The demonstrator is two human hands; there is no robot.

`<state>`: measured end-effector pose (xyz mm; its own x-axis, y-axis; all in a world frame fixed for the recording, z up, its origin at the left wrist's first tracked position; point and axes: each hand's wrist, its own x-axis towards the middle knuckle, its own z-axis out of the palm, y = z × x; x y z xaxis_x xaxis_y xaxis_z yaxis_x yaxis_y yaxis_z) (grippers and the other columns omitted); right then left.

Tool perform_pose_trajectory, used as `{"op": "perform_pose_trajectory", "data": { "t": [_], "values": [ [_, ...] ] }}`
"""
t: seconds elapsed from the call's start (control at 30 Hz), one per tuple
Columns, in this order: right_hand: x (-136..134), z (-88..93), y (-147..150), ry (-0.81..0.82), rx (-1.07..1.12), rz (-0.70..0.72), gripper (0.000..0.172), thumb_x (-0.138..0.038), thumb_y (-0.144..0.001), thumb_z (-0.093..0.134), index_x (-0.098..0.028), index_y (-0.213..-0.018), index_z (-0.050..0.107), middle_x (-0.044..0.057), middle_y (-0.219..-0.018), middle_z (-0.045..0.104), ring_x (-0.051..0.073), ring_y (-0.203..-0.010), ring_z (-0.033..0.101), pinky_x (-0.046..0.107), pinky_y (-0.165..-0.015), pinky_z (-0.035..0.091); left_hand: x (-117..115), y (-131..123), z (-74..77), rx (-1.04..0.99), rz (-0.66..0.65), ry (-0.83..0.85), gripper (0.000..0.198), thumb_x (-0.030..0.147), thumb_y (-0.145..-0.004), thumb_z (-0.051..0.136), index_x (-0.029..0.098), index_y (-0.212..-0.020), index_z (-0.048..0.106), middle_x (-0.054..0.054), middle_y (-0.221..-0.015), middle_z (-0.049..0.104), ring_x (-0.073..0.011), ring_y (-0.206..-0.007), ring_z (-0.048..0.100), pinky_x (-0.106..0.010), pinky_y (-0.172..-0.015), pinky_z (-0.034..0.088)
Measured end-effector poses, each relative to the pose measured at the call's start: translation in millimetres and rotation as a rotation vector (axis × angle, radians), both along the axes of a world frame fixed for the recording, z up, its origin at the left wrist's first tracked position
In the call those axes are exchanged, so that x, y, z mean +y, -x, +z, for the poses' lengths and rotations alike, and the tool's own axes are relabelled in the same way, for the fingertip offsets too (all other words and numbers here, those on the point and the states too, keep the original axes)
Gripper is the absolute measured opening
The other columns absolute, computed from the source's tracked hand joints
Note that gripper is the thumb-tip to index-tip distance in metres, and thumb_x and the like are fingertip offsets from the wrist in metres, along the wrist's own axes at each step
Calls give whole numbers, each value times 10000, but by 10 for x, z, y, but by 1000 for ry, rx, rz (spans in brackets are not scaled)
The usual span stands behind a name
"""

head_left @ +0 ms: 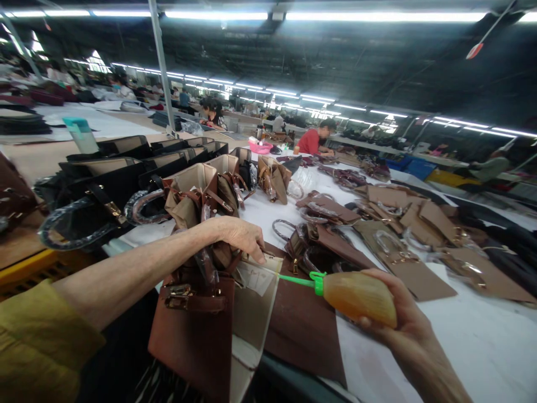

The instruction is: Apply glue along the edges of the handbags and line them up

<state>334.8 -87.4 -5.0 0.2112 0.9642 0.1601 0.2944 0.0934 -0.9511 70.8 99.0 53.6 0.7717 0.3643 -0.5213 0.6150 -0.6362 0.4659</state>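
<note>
My right hand point(398, 313) is wrapped round a soft bottle point(358, 296) of amber liquid with a green cap and a long green nozzle. The nozzle tip points left and meets the pale edge of an open brown bag point(197, 330). My left hand point(241, 238) bends over the bag's upper edge, its fingers closed on the light lining beside the nozzle tip. The bag has gold buckles and a beige inside with a white paper point(257, 278) in it. A flat dark brown panel point(302, 330) lies beneath and to the right.
Black bags point(104, 179) and brown bags point(195, 179) stand behind my left arm. Flat brown bag pieces point(406, 263) with wrapped handles cover the white table point(495, 336) at right. A person in red point(310, 141) leans over the table further back. A yellow crate point(33, 280) is at left.
</note>
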Motion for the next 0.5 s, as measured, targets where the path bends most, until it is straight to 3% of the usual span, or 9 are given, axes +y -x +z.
{"op": "perform_pose_trajectory", "data": {
  "t": [0.2, 0.33, 0.5],
  "values": [
    [47, -53, 12, -81, -55, 33, 535, -339, -644, 767, -280, -1113, 517, 33, -920, 639, 212, -753, 630, 260, -619, 539, -11, -4, -12, 10, 11, 9, 455, 435, -751, 545, 97, -1025, 678, -46, -808, 677, -141, -657, 513, -209, -554, 372],
    [37, -40, 22, -36, -50, 18, 521, -345, -658, 759, -276, -1111, 512, 31, -910, 639, 206, -748, 629, 255, -618, 537, -18, -14, 2, 20, 12, 3, 432, 425, -754, 546, 108, -1012, 686, -44, -821, 686, -150, -684, 530, -221, -619, 398],
    [-5, -87, -1, -43, -47, 78, 551, -343, -639, 780, -299, -1120, 516, 17, -924, 648, 185, -722, 631, 214, -600, 525, -16, -15, -7, 27, 10, -12, 456, 428, -756, 547, 87, -1032, 672, -60, -835, 686, -150, -683, 531, -221, -591, 389]
  ]
}}
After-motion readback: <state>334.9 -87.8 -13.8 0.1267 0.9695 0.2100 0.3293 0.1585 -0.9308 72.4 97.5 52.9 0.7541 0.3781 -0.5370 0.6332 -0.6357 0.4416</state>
